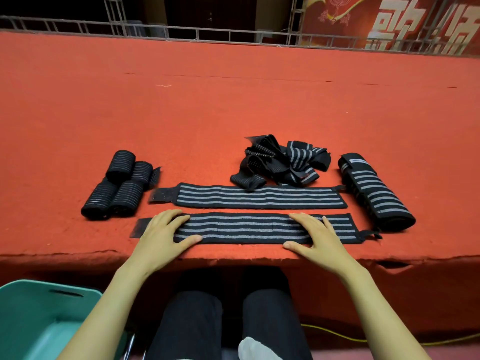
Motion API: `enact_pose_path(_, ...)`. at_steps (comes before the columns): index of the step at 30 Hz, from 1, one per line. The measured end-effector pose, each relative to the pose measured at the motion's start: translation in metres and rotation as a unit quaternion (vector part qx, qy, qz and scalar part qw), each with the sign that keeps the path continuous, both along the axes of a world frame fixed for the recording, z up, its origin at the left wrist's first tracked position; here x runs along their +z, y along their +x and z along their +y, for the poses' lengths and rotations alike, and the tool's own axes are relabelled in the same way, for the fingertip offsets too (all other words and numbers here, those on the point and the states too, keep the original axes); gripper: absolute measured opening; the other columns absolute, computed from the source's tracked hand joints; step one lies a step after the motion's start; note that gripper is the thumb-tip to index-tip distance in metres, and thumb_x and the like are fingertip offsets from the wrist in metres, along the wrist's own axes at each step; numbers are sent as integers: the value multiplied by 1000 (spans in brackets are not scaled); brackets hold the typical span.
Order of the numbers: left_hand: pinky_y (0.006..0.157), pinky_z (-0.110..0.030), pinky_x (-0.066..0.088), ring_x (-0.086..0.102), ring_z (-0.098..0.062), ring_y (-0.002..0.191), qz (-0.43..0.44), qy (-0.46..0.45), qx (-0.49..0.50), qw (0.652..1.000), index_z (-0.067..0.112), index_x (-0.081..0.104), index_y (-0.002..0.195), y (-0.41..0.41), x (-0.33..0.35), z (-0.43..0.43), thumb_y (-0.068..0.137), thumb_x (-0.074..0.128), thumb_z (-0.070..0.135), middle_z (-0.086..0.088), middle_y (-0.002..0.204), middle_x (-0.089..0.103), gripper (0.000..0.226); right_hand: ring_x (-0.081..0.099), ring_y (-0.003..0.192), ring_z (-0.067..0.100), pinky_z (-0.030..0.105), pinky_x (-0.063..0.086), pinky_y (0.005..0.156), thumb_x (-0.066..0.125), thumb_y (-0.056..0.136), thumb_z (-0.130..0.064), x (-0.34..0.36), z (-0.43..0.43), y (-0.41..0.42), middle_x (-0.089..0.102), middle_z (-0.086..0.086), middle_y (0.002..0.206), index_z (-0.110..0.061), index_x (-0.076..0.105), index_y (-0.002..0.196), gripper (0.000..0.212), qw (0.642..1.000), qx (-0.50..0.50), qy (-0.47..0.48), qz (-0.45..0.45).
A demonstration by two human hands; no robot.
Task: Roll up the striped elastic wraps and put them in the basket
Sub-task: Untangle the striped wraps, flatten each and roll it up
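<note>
A: Head view. Your left grip (162,237) and your right grip (318,239) both lie spread flat with the fingers straight. They press the near wrap (241,228) low in the centre of the frame, close to the front edge of the surface (233,100). Neither pinches anything.

B: I'd judge that wrap will feel light, soft and stretchy to you, and it will flop rather than hold a shape. Take it at one end and roll along its length. The tab (140,227) at its left end looks like hook fastener. If you start from the loop end (371,233) on the right, the tab probably finishes outside to close the roll.

A: Expect the red felt-like cover to drag on the fabric. That helps you keep tension, though the tab may snag on it. A second flat wrap (259,197) lies just beyond yours and apart from it, with a tangled pile (283,162) at its far edge.

B: Finished rolls (117,185) sit at centre left and a bigger roll (374,193) at right. Your teal basket (39,300) waits at lower left, below the surface edge. Beyond, you have a metal railing (207,32) across the top and a red banner (389,22) at upper right.
</note>
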State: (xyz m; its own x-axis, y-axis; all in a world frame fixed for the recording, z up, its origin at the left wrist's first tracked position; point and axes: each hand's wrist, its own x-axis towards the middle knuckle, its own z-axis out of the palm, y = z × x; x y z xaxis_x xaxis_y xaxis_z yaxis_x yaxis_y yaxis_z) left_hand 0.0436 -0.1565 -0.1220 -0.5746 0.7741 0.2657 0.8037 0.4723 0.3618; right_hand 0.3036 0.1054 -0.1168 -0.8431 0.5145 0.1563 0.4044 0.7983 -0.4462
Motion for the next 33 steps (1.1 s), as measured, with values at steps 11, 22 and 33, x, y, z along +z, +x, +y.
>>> enact_pose_path(11,117,-41,2,31,-5,133,8,-57,-34,998,30,50,130,23,11,9,69,18,73,16,137,43,81,40,128,3,38,23,115,48,73,-75,0,-3,-2,51,-16,134,-32,46,136,77,999,6,43,16)
enact_pose_path(22,114,-30,13,46,4,113,-51,-8,-62,997,30,62,116,7,14,-1,67,36,69,24,123,49,68,50,117,12,33,39,103,46,74,-78,-3,-3,-1,59,-8,125,-24,50,134,80,999,-18,8,37)
enact_pose_path(33,89,-26,43,55,-2,98,-97,-52,-60,992,32,68,97,-4,30,9,64,54,78,20,101,61,59,51,109,3,28,39,98,47,75,-75,9,-3,-5,59,-18,117,-28,58,122,67,999,-7,24,31)
